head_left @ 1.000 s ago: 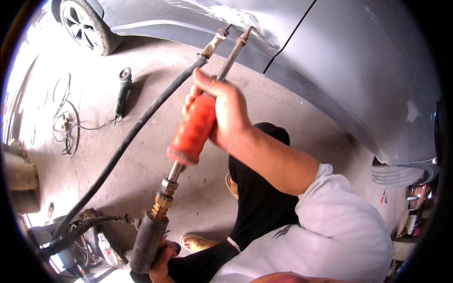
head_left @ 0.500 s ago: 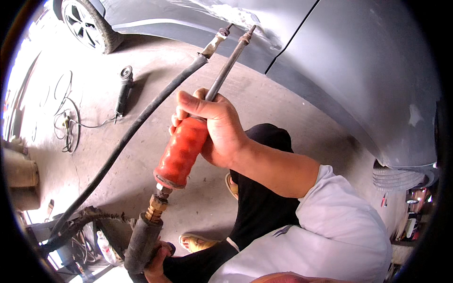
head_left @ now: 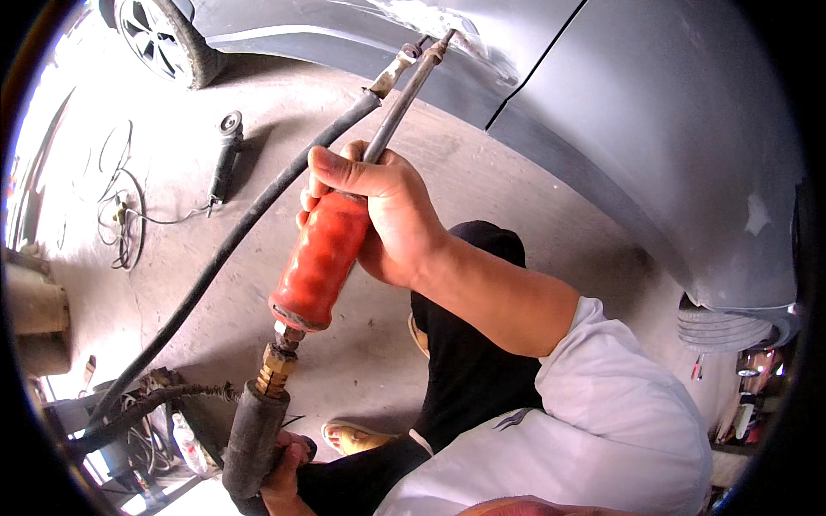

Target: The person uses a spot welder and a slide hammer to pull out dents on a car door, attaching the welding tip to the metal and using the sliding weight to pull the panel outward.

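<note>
My right hand [head_left: 389, 206] is wrapped round the steel shaft [head_left: 400, 112] of a slide hammer dent puller, at the upper end of its red ribbed grip [head_left: 320, 258]. The shaft's thin tip [head_left: 449, 36] lies over the whitish scraped patch [head_left: 482, 56] on a grey car's side; contact I cannot tell. Low in the view, my left hand [head_left: 282, 477] is closed on the puller's black rear handle [head_left: 255, 439], its fingers partly hidden. Brass fittings [head_left: 277, 368] join handle and grip. Beside the shaft, a thick black cable [head_left: 249, 228] ends in a metal clamp [head_left: 394, 70] near the panel.
An angle grinder [head_left: 225, 159] with a coiled cord [head_left: 129, 228] lies on the concrete floor to the left. A metal frame with cables [head_left: 142, 408] and a plastic bottle [head_left: 189, 443] stands lower left. The car's wheels [head_left: 159, 39] show at both sides. My sandalled foot [head_left: 353, 437] is below.
The puller and both hands have shifted slightly up and left in view. Its tip now sits closer to the cable's clamp and over the scraped patch. My grip looks the same.
</note>
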Motion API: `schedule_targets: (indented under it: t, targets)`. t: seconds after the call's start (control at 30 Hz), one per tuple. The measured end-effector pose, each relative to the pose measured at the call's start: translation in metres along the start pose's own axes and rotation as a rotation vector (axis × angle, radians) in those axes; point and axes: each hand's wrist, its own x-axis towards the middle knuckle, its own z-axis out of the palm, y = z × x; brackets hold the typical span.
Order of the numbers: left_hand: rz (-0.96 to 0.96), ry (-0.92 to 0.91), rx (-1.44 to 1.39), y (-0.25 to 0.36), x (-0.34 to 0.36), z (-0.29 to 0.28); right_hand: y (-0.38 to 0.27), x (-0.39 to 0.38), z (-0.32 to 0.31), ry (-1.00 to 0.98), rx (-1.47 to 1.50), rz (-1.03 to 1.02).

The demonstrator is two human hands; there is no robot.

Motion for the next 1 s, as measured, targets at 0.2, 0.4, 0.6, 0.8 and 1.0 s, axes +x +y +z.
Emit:
schedule_targets:
  t: [0.2, 0.4, 0.6, 0.8, 1.0]
  targets:
    - [-0.081, 0.164, 0.016, 0.002, -0.012, 0.012, -0.007, 0.005, 0.01, 0.173, 0.013, -0.014]
    - [0.057, 0.188, 0.306, 0.017, -0.003, 0.02, 0.009, -0.007, 0.015, 0.177, 0.051, -0.032]
    - [0.525, 0.249, 0.734, 0.014, 0.018, -0.002, 0.002, -0.012, 0.012, -0.082, -0.05, -0.08]
    - [0.18, 0.222, -0.253, 0.005, 0.027, -0.001, -0.044, 0.037, 0.026, -0.586, -1.082, -0.744]
    - [0.288, 0.266, -0.409, 0.032, 0.042, -0.028, -0.202, 0.044, -0.049, -0.245, -3.082, -0.891]
